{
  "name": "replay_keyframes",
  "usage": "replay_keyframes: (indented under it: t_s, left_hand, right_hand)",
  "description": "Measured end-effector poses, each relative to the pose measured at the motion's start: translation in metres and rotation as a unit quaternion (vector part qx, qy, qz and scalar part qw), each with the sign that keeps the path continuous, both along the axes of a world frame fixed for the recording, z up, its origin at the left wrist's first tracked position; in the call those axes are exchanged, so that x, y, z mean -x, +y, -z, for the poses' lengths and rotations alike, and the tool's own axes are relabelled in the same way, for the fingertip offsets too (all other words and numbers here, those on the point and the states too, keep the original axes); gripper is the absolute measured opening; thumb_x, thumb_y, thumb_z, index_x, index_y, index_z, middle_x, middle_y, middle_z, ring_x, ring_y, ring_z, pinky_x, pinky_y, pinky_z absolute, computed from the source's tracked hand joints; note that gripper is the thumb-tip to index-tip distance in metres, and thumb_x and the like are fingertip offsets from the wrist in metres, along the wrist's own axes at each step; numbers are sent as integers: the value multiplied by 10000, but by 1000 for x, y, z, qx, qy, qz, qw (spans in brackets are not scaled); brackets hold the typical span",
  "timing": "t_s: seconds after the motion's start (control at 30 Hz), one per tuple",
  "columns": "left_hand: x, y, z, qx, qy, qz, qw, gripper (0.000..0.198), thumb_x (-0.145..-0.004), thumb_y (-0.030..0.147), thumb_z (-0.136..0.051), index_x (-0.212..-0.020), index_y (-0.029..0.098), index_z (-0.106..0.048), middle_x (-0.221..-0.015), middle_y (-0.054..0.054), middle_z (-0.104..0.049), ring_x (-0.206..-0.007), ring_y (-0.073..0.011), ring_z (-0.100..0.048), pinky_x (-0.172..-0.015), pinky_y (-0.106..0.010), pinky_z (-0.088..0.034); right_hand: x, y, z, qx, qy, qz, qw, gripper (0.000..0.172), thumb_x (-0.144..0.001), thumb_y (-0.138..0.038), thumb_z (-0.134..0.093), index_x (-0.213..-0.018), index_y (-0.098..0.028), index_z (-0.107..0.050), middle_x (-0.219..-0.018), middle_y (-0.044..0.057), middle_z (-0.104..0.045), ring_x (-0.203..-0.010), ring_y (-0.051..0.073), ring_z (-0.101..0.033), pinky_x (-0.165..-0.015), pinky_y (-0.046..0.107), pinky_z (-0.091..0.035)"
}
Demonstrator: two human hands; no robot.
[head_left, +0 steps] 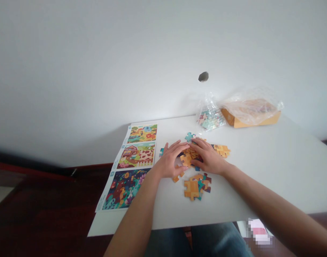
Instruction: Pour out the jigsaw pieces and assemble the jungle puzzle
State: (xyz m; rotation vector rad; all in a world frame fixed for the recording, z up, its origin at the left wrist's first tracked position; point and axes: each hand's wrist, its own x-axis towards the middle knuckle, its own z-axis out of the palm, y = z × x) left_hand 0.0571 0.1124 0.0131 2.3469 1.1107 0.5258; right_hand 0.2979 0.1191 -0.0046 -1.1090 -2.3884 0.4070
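Observation:
A loose pile of jigsaw puzzle pieces (189,158), mostly orange with some teal and dark ones, lies on the white table. My left hand (169,161) curves round the pile's left side, its thumb apart from the fingers. Over the right side reaches my right hand (208,155), fingers bent and spread across the pieces; its fingertips touch the pile. Neither hand has a piece visibly gripped. Nearer to me sits a smaller cluster of puzzle pieces (192,189). More orange pieces (222,150) stick out beyond my right hand, and part of the pile is hidden beneath both hands.
Left on the table (259,178) lies a picture sheet (138,155) with three printed scenes, partly covered by my left forearm. At the back stand a clear bag of puzzle pieces (210,119) and an orange box (250,123) under clear plastic. A wall (152,64) rises behind.

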Motion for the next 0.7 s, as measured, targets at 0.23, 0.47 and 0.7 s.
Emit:
replay_keyframes:
  t_s: [0.23,0.47,0.7]
  left_hand:
    - [10,4,4,-30,8,-39,999,770,-763,168,-623,-1493,290,-409,-1383,-99,-536,-1306,-316,-492,-1209,-570,-207]
    - [6,6,7,-65,-12,-43,997,488,-815,334,-695,-1281,232,-591,-1334,-110,-552,-1278,-311,-494,-1134,-508,-363]
    - [6,11,10,-72,-141,-44,986,179,-928,169,-506,-1060,213,-618,-1119,-77,-656,-1069,-202,-631,-959,-357,-503]
  right_hand:
    - [1,2,-8,24,140,-32,989,604,-858,-143,-529,-1450,-238,-461,-1410,123,-542,-1280,263,-553,-1053,427,-501]
    - [-10,10,-2,-17,57,10,998,486,-870,-335,-670,-1336,-227,-590,-1361,134,-609,-1256,322,-563,-1051,511,-466]
    - [1,10,0,-1,126,37,991,183,-971,-273,-543,-1067,-226,-692,-992,61,-744,-906,210,-689,-838,349,-533]
